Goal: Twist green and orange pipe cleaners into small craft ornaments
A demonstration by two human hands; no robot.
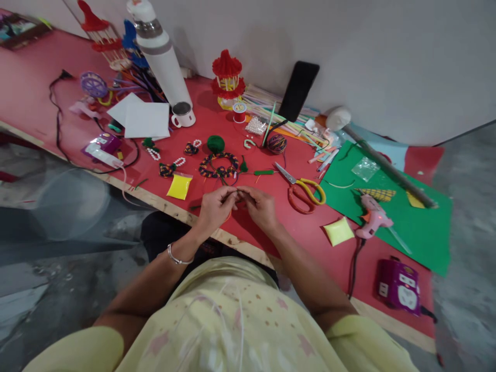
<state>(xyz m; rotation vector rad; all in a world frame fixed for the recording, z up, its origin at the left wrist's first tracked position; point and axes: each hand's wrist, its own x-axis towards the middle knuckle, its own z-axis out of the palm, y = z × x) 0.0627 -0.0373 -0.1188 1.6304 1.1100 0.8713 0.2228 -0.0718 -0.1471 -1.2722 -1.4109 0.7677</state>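
My left hand (pixel 217 207) and my right hand (pixel 260 207) meet fingertip to fingertip at the table's front edge. Both are closed in a pinch, and what they hold is too small to make out. An orange strand shows beneath my left hand. Just beyond my fingers lies a braided ring (pixel 201 170) of dark and orange yarn, with a green yarn ball (pixel 215 143) behind it. A green yarn tassel (pixel 244 165) lies to the ring's right. Scissors (pixel 304 194) with red and yellow handles rest right of my right hand, near a green crochet hook-like stick (pixel 264 172).
A pink glue gun (pixel 374 217) and a purple box (pixel 401 289) stand at right, beside a green sheet (pixel 422 227). A white bottle (pixel 165 62), a mug (pixel 183 114) and a phone (pixel 298 90) stand at the back. A black cable (pixel 58 119) runs along the left.
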